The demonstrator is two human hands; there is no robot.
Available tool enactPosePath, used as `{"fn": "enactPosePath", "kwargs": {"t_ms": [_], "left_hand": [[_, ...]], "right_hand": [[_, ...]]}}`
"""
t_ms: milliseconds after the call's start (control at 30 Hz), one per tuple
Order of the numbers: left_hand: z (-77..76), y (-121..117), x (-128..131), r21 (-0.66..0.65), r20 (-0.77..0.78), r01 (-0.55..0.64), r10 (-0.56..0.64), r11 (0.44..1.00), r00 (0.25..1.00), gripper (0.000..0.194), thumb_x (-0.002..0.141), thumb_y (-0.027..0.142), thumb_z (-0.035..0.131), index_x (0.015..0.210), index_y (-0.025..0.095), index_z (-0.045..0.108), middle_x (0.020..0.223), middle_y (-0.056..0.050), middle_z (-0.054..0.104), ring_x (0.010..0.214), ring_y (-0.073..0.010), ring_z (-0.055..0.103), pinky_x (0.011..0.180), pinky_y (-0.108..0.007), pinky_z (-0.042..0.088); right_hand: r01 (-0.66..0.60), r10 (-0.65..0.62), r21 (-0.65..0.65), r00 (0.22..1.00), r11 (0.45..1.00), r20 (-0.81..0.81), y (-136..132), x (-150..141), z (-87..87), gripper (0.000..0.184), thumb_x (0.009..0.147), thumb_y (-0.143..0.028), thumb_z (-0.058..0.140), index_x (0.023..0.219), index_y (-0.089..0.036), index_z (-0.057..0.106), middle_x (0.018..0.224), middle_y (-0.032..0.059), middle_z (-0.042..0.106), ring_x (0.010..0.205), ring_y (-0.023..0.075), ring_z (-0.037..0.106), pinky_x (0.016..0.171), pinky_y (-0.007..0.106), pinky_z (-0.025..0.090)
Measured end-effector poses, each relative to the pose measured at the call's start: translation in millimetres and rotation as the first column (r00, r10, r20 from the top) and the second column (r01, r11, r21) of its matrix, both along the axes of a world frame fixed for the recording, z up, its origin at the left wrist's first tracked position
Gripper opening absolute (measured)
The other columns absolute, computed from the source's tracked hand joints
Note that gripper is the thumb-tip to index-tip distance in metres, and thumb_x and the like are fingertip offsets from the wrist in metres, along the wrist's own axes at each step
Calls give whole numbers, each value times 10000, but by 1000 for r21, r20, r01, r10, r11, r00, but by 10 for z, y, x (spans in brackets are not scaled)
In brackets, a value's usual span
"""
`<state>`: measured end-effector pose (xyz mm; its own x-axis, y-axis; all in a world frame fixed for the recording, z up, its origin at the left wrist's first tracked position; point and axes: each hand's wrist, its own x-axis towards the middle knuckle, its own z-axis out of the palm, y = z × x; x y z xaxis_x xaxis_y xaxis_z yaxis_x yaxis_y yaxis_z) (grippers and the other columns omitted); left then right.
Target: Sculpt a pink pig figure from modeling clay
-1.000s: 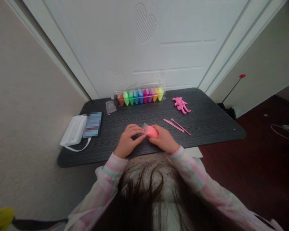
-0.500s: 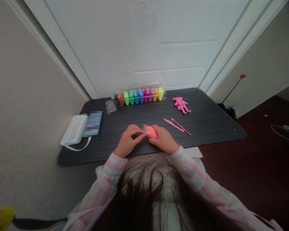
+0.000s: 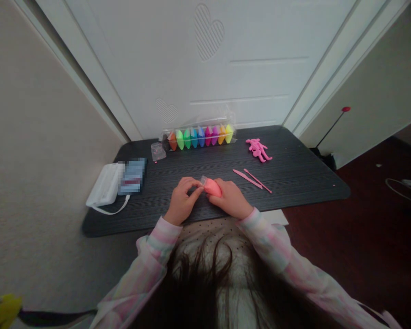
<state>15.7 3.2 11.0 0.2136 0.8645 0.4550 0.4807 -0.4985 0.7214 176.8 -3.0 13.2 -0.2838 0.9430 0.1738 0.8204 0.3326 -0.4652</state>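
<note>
A packet of coral-pink modelling clay point(image 3: 212, 188) is held just over the near middle of the table. My right hand point(image 3: 232, 199) wraps round its right side, thumb in front. On the other side, my left hand point(image 3: 184, 199) is closed, with thumb and forefinger pinching the clear plastic end of the packet. To the right of my hands lie a pink modelling knife point(image 3: 247, 178) and a thin pink modelling stick point(image 3: 257, 181). Farther back is a pink clay figure point(image 3: 258, 150), lying on the table.
A clear tray of clay packets in several colours point(image 3: 201, 138) stands at the back against the white door point(image 3: 267, 41). Beside it lies a crumpled clear wrapper point(image 3: 158, 151). At the left are a white device point(image 3: 104, 185) with a cable and a blurred-out phone-like object point(image 3: 133, 177). The dark table point(image 3: 304, 173) has rounded corners.
The thumb and forefinger of my left hand have drawn into a tighter pinch at the packet's clear end. The packet has tilted and shifted slightly left. Other things stay put.
</note>
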Motion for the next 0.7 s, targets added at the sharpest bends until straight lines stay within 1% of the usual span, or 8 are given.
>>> {"fn": "enactPosePath", "kwargs": {"t_ms": [67, 167, 300, 400, 467, 533, 600, 700], "left_hand": [[3, 5, -1, -10, 24, -30, 30, 999, 999, 54, 738, 219, 534, 725, 178, 567, 776, -19, 578, 810, -155, 511, 766, -289, 388], [11, 27, -22, -118, 99, -15, 27, 993, 995, 72, 736, 236, 534, 727, 174, 571, 780, -15, 580, 787, -150, 521, 749, -279, 392], [14, 56, -47, -272, 278, 31, 47, 962, 959, 99, 713, 265, 556, 717, 167, 568, 746, 0, 573, 732, -138, 528, 706, -257, 397], [-10, 74, -49, -341, 412, 27, 124, 940, 903, 114, 681, 271, 591, 715, 164, 573, 711, 17, 570, 704, -121, 516, 702, -240, 387], [-37, 88, -50, -388, 499, 44, 170, 920, 849, 121, 660, 267, 612, 709, 161, 577, 690, 26, 567, 683, -107, 503, 698, -230, 378], [-58, 100, -52, -429, 555, 93, 181, 899, 812, 119, 650, 261, 621, 686, 155, 579, 655, 32, 556, 647, -94, 487, 678, -222, 371], [-64, 106, -54, -457, 570, 152, 158, 876, 806, 119, 651, 259, 618, 654, 146, 580, 616, 32, 541, 605, -87, 467, 639, -219, 363], [-41, 100, -49, -475, 587, 208, 132, 855, 799, 128, 659, 257, 606, 627, 137, 576, 581, 28, 525, 571, -85, 448, 597, -223, 351]], "right_hand": [[0, 0, -5, 1000, 1000, -24, -1, 2, 5, 279, 739, -399, 496, 864, -152, 535, 777, 57, 614, 712, 189, 549, 643, 280, 341], [-32, 28, -26, 992, 999, -124, -8, 24, 2, 403, 751, -476, 471, 977, -149, 533, 853, 69, 618, 748, 196, 550, 670, 298, 369], [-48, 42, -12, 952, 999, -303, -24, 51, -27, 485, 739, -456, 504, 1115, -151, 476, 1029, 90, 583, 867, 205, 543, 755, 331, 399], [-61, 87, 74, 899, 995, -429, -36, 60, -45, 529, 708, -415, 566, 1153, -157, 442, 1108, 99, 541, 964, 202, 516, 810, 330, 407], [-59, 122, 143, 865, 988, -487, -42, 68, -50, 473, 707, -378, 581, 1119, -172, 474, 1081, 86, 554, 976, 190, 513, 832, 324, 408], [-34, 116, 161, 838, 986, -533, -41, 80, -56, 342, 736, -347, 555, 1040, -191, 532, 1014, 66, 583, 939, 174, 532, 825, 315, 418], [-6, 80, 130, 817, 992, -572, -33, 92, -70, 241, 763, -321, 521, 965, -203, 574, 962, 51, 603, 894, 161, 550, 803, 304, 431], [1, 18, 29, 761, 1000, -649, -11, 101, -103, 250, 758, -301, 521, 984, -209, 572, 956, 44, 615, 862, 154, 569, 784, 301, 442]]}}
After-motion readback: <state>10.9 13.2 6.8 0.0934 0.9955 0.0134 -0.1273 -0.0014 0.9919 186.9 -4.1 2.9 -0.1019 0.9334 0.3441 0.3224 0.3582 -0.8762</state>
